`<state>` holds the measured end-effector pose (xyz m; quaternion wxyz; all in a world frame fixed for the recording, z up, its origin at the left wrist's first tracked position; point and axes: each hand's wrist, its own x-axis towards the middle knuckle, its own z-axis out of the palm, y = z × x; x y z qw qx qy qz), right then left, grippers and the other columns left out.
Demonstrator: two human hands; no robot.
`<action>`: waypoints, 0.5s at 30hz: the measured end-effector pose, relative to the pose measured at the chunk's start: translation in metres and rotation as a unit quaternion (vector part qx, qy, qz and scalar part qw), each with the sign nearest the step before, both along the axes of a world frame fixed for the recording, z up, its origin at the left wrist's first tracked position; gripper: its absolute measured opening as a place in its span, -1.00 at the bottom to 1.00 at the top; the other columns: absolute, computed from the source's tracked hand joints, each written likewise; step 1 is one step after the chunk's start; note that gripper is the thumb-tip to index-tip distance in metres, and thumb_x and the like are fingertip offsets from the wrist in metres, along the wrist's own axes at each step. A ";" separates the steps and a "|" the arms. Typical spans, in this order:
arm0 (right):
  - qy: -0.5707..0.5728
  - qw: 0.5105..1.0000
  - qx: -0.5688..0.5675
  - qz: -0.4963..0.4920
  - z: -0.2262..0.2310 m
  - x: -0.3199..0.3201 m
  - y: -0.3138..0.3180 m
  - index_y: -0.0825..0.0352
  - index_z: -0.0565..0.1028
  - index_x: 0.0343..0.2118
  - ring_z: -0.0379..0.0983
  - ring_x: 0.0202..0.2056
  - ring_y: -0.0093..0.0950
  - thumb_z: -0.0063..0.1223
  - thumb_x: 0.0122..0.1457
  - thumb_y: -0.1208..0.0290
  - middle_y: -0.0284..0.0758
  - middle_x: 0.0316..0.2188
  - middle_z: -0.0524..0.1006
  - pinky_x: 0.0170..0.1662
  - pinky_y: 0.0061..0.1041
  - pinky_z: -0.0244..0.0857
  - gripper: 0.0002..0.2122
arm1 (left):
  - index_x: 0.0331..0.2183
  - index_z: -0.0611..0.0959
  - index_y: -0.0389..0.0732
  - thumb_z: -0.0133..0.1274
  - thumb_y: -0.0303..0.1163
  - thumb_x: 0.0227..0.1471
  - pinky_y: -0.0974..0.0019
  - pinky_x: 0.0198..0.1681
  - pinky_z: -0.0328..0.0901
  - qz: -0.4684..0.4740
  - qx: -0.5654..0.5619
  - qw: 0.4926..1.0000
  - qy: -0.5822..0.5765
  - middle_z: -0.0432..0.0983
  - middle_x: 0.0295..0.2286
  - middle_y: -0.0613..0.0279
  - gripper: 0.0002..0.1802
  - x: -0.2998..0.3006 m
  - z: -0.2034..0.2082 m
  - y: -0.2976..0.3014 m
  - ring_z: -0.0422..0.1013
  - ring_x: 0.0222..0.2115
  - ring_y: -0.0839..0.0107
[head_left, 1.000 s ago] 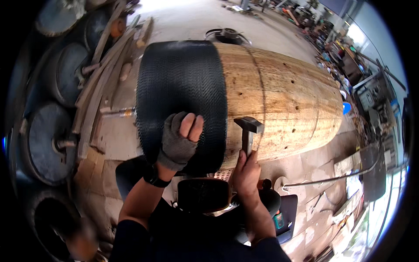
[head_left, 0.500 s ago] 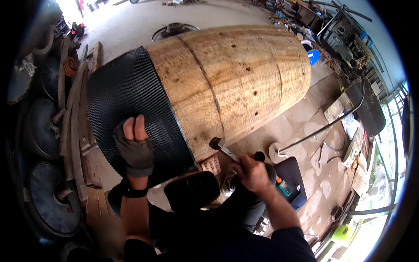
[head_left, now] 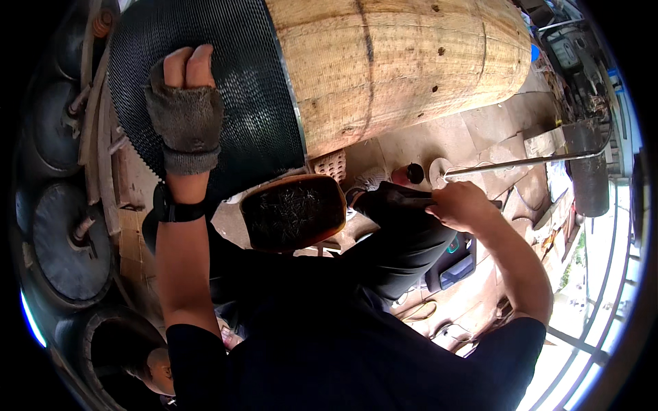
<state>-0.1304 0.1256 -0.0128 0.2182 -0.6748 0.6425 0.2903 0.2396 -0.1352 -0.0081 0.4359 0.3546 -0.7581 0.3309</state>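
Note:
My left hand, in a grey fingerless glove, rests on a black, finely ridged sheet. Two bare fingertips show, bent down; anything under them is hidden. The sheet wraps one end of a big barrel-shaped wooden drum. My right hand is closed round a hammer, which lies dark against my trouser leg, its head hard to make out. Between my knees and the drum stands a brown-rimmed tray holding many thin nails.
Round dark discs with stubby axles and long wooden planks line the left side. A holed brick sits under the drum. To the right, a metal rod runs to a dark cylinder. A red, dark-topped container stands beyond my leg.
My view has tipped downward, so the drum sits higher in the picture. The right hand with the hammer has drawn away from the drum to the right. The left hand stays on the black sheet.

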 end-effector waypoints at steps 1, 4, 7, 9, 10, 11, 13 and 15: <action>0.003 1.000 0.012 -0.010 0.009 -0.004 0.000 0.27 0.57 -0.33 0.58 -0.30 -0.12 0.00 0.26 0.01 -0.15 -0.49 0.60 -0.18 -0.13 0.42 -0.63 | -0.12 0.63 -0.04 0.11 -0.46 0.10 0.14 -0.21 0.44 0.004 -0.005 1.000 -0.002 0.49 -0.25 0.22 -0.73 0.000 -0.003 -0.003 0.49 -0.25 0.22; 0.031 0.999 0.011 -0.034 0.032 -0.008 0.001 0.28 0.59 -0.35 0.58 -0.30 -0.13 0.01 0.26 0.05 -0.14 -0.47 0.60 -0.20 -0.14 0.43 -0.65 | -0.14 0.64 -0.03 0.16 -0.43 0.09 0.21 -0.23 0.46 0.019 -0.036 0.999 -0.016 0.49 -0.26 0.27 -0.75 0.001 -0.003 -0.004 0.50 -0.29 0.28; 0.037 0.998 0.006 -0.046 0.033 -0.010 -0.002 0.27 0.58 -0.35 0.57 -0.29 -0.13 0.01 0.26 0.06 -0.15 -0.46 0.61 -0.19 -0.14 0.42 -0.66 | -0.14 0.65 -0.02 0.19 -0.43 0.08 0.22 -0.22 0.46 0.027 -0.028 0.999 -0.013 0.50 -0.26 0.30 -0.74 0.007 -0.007 -0.011 0.51 -0.30 0.31; 0.005 1.000 -0.002 -0.014 0.008 -0.018 0.003 0.26 0.55 -0.32 0.56 -0.27 -0.11 -0.01 0.28 0.05 -0.13 -0.44 0.60 -0.18 -0.13 0.41 -0.67 | -0.15 0.66 0.01 0.19 -0.41 0.08 0.23 -0.22 0.47 0.018 -0.027 0.999 -0.001 0.51 -0.26 0.32 -0.76 0.007 -0.010 -0.012 0.51 -0.30 0.32; -0.001 0.999 0.023 -0.028 0.000 -0.013 -0.003 0.25 0.57 -0.30 0.56 -0.25 -0.11 0.03 0.25 0.05 -0.14 -0.40 0.61 -0.16 -0.15 0.42 -0.67 | -0.15 0.67 0.01 0.19 -0.41 0.09 0.23 -0.22 0.47 0.018 -0.025 1.000 -0.005 0.51 -0.26 0.32 -0.76 0.006 -0.008 -0.010 0.51 -0.30 0.33; 0.003 1.000 0.027 -0.004 -0.013 -0.012 -0.005 0.25 0.58 -0.28 0.56 -0.24 -0.11 0.07 0.22 0.07 -0.14 -0.39 0.61 -0.15 -0.15 0.42 -0.69 | -0.15 0.67 0.02 0.18 -0.40 0.09 0.23 -0.22 0.47 0.019 -0.022 1.000 -0.009 0.51 -0.26 0.32 -0.76 0.005 -0.007 -0.009 0.51 -0.30 0.33; 0.011 0.998 0.034 0.044 -0.045 -0.009 -0.010 0.26 0.60 -0.25 0.56 -0.21 -0.11 0.16 0.17 0.12 -0.14 -0.36 0.62 -0.13 -0.16 0.43 -0.71 | -0.15 0.67 0.02 0.19 -0.40 0.09 0.23 -0.22 0.46 0.025 -0.028 0.999 -0.011 0.51 -0.26 0.32 -0.76 0.005 -0.008 -0.010 0.50 -0.29 0.33; -0.028 0.998 0.026 0.047 -0.072 -0.009 -0.019 0.27 0.62 -0.29 0.59 -0.21 -0.14 0.18 0.12 0.25 -0.14 -0.34 0.63 -0.13 -0.19 0.46 -0.79 | -0.15 0.67 0.02 0.19 -0.40 0.09 0.24 -0.22 0.46 0.029 -0.029 0.999 -0.016 0.51 -0.27 0.33 -0.76 0.006 -0.007 -0.009 0.50 -0.29 0.33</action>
